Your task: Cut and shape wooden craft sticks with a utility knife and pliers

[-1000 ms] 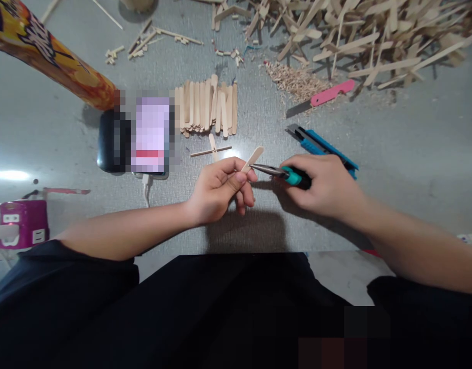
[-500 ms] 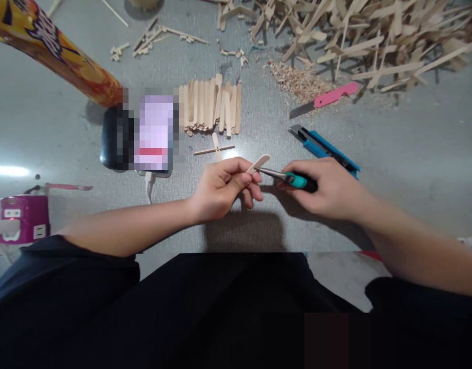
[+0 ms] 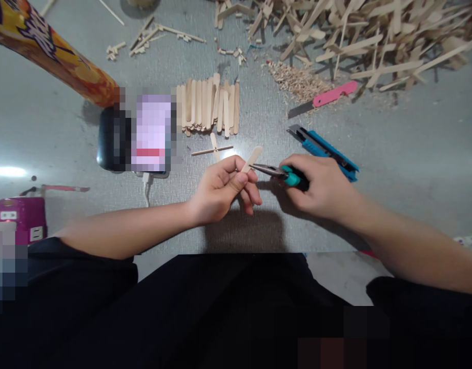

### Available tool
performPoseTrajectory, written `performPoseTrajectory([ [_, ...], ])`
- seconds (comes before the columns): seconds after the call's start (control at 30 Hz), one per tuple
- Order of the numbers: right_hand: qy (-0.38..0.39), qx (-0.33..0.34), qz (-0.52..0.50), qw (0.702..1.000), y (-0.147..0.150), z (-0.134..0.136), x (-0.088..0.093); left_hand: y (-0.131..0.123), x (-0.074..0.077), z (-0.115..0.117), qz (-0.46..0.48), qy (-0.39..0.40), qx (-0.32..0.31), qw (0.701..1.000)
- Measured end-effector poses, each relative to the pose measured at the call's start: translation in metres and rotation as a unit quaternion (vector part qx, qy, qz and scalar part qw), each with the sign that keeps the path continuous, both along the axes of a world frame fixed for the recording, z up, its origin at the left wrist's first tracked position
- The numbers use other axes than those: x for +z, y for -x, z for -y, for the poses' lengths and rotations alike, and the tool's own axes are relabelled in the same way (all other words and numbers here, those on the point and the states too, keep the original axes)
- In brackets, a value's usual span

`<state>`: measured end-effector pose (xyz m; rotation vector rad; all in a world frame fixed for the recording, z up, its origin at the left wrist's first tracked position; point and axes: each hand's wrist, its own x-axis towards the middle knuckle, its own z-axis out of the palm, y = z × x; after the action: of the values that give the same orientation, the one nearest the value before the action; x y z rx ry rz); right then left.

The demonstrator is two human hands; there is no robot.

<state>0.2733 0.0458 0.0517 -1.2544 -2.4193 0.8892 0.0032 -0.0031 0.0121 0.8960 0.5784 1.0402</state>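
Between the thumb and fingers of my left hand [image 3: 226, 187] is a wooden craft stick [image 3: 253, 158], its rounded end pointing up and to the right. My right hand [image 3: 322, 184] is wrapped round the teal and black handles of needle-nose pliers [image 3: 272, 170]. The tips of the pliers meet the stick's edge near its middle, just above my left fingertips; whether they clamp it cannot be made out. Just beyond my left hand lies a crossed pair of sticks [image 3: 213, 149]. Behind it is a row of craft sticks [image 3: 207, 105] lying side by side.
A blue utility knife [image 3: 324, 151] and a pink-handled blade [image 3: 322, 100] lie beyond my right hand. Wood shavings [image 3: 297, 82] and a large heap of crossed sticks [image 3: 366, 41] fill the far right. On the left are a phone [image 3: 151, 133], a dark case [image 3: 113, 138] and a yellow-orange packet [image 3: 55, 51].
The stick in my left hand has tilted more upright. The pliers have shifted slightly left and turned, with their jaws still at the stick's edge.
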Motion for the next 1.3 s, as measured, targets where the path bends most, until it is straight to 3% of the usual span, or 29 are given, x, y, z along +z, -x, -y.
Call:
performPoseTrajectory([
  [0.13, 0.121, 0.009, 0.0, 0.993, 0.001, 0.003, 0.013, -0.001, -0.007, -0.005, 0.007, -0.04, 0.002, 0.999],
  [0.27, 0.284, 0.031, -0.024, 0.958, -0.004, -0.004, 0.021, 0.002, -0.013, -0.015, -0.047, -0.153, 0.094, 0.983],
  [0.33, 0.411, 0.048, -0.058, 0.908, -0.007, -0.008, 0.02, 0.004, -0.013, -0.018, -0.093, -0.19, 0.138, 0.968],
  [0.43, 0.565, 0.071, -0.154, 0.807, -0.01, -0.007, 0.013, 0.005, -0.01, -0.019, -0.104, -0.159, 0.14, 0.972],
  [0.53, 0.647, 0.079, -0.248, 0.717, -0.011, -0.002, 0.005, 0.004, -0.007, -0.017, -0.065, -0.113, 0.116, 0.985],
  [0.6, 0.685, 0.089, -0.292, 0.662, -0.01, 0.0, 0.004, 0.003, -0.008, -0.016, -0.051, -0.119, 0.133, 0.983],
  [0.67, 0.694, 0.095, -0.315, 0.64, -0.011, -0.001, 0.008, 0.002, -0.008, -0.017, -0.044, -0.13, 0.172, 0.976],
  [0.7, 0.682, 0.088, -0.312, 0.655, -0.012, -0.003, 0.011, 0.002, -0.009, -0.017, -0.043, -0.128, 0.189, 0.973],
  [0.73, 0.653, 0.074, -0.299, 0.692, -0.014, -0.006, 0.014, 0.001, -0.009, -0.017, -0.046, -0.119, 0.204, 0.971],
  [0.77, 0.601, 0.055, -0.274, 0.749, -0.015, -0.009, 0.016, 0.001, -0.008, -0.017, -0.054, -0.104, 0.215, 0.97],
  [0.83, 0.408, -0.008, -0.178, 0.895, -0.019, -0.013, 0.016, 0.001, -0.007, -0.016, -0.073, -0.069, 0.234, 0.967],
  [0.87, 0.274, -0.047, -0.12, 0.953, -0.02, -0.014, 0.015, 0.0, -0.007, -0.015, -0.082, -0.055, 0.241, 0.965],
  [0.9, 0.135, -0.082, -0.062, 0.986, -0.021, -0.015, 0.012, 0.0, -0.007, -0.015, -0.086, -0.046, 0.248, 0.964],
  [0.97, -0.069, -0.123, 0.028, 0.99, -0.022, -0.014, 0.005, 0.0, -0.006, -0.013, -0.082, -0.042, 0.246, 0.965],
  [1.0, -0.117, -0.129, 0.048, 0.983, -0.022, -0.013, 0.002, 0.0, -0.007, -0.012, -0.076, -0.046, 0.239, 0.967],
  [1.3, -0.195, -0.095, 0.102, 0.971, -0.023, -0.01, -0.005, 0.001, -0.009, -0.013, -0.046, -0.04, 0.208, 0.976],
])
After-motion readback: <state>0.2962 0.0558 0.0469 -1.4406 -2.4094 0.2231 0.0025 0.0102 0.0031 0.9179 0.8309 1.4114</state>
